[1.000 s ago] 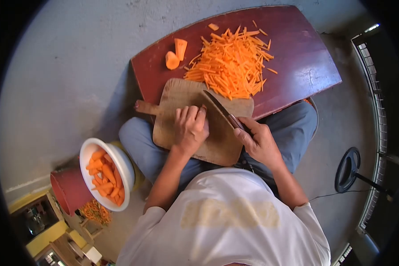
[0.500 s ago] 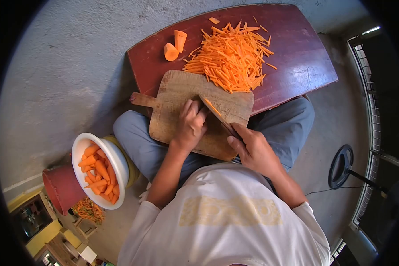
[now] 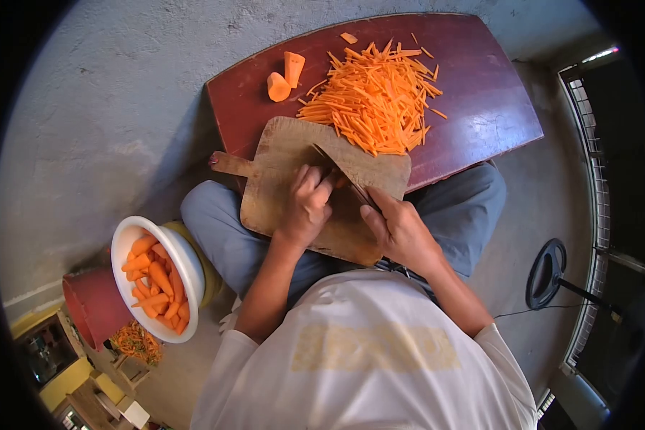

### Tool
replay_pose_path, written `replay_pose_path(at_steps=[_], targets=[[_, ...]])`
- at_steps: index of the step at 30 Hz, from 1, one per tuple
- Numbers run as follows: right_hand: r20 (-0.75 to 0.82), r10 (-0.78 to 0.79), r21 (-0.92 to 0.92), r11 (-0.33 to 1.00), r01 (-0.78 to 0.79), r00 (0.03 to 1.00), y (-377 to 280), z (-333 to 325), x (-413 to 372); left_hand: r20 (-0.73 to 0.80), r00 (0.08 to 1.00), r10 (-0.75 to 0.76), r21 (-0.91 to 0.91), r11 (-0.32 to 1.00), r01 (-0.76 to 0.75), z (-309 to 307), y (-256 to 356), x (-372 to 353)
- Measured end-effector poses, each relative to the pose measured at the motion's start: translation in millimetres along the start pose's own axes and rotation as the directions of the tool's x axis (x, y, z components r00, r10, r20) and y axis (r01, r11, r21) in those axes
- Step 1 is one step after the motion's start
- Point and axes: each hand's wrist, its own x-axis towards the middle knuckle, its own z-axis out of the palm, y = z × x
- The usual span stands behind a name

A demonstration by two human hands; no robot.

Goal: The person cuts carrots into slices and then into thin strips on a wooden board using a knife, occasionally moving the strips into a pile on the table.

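L hand (image 3: pixel 307 208): fingers curled and bunched, tips pressing down on a carrot piece (image 3: pixel 340 181) on the cutting board (image 3: pixel 279 179). Only a sliver of orange shows past the fingertips; the rest is hidden under the hand.

R hand (image 3: pixel 400 231): closed in a full fist round the handle of the knife (image 3: pixel 337 170), handle itself covered. Blade runs diagonally away from the body and lies right beside the L fingertips, over the carrot piece. Can't tell whether the edge is on the board or just above.

Judgement, doing this cut well: fingertips tucked back w/ knuckles guiding the blade flat, cuts thin and even, board steady on the lap, since its near end overhangs the knees.

Outward: far edge of the board rests on a dark red table (image 3: pixel 480 107). Pile of carrot sticks (image 3: pixel 376 97) lies on the table, touching the board's far edge. Two carrot ends (image 3: pixel 283 77) sit apart, left of the pile. By the L knee a white bowl (image 3: pixel 186 258) holds carrot chunks (image 3: pixel 156 287), w/ a red container (image 3: pixel 86 308) beside it.
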Motion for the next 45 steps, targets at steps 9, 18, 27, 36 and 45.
replay_pose_path(at_steps=[9, 18, 27, 36, 45], targets=[[0.043, 0.082, 0.02, 0.996, -0.083, 0.996, -15.4, 0.0, 1.3, -0.043, 0.999, -0.02, -0.01, 1.0, 0.02, 5.3, -2.0, -5.7], [0.042, 0.093, 0.019, 0.995, -0.094, 0.995, -18.0, 1.9, -5.0, -0.068, 0.998, 0.004, 0.0, 1.0, -0.004, 6.6, -2.9, -7.2], [0.095, 0.209, 0.035, 0.976, -0.213, 0.973, -19.7, -4.0, -13.3, -0.058, 0.998, -0.025, 0.055, 0.998, 0.028, 2.5, 0.9, -2.8], [0.098, 0.117, 0.034, 0.992, -0.12, 0.988, -23.8, -5.8, -2.2, -0.057, 0.998, -0.041, 0.007, 0.999, 0.041, 2.5, -1.1, -9.4], [0.061, 0.119, 0.019, 0.993, -0.12, 0.991, -19.9, -1.3, -5.1, -0.089, 0.994, -0.057, 0.021, 0.998, 0.059, 9.7, -6.8, -10.7]])
